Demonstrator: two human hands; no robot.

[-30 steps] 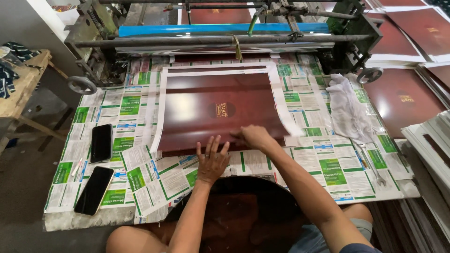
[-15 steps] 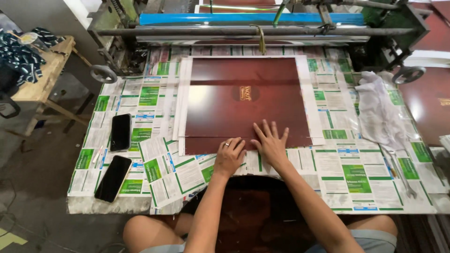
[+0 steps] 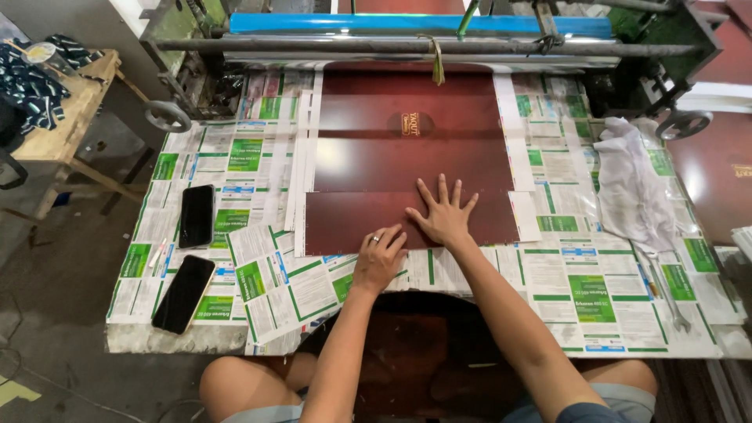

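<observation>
Sheet: I see the maroon sheet (image 3: 407,168) further up the bench (image 3: 548,274) than half a second ago — far edge now under the roller (image 3: 423,45).
Right hand (image 3: 442,215): fingers spread, flat on sheet.
Left hand (image 3: 380,258): loosely curled, fingertips at near edge — nothing pinched.
Meaning: I judge feeding is underway.

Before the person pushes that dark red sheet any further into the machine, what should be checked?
1. Right hand flat on the dark red sheet: ok.
2. Left hand at the sheet's near edge: ok.
3. Far edge under the roller: ok.
4. Sheet square to the roller: cannot tell.
5. Both hands apart from the roller: ok.
6. White cloth and two phones off the sheet: ok.
</observation>
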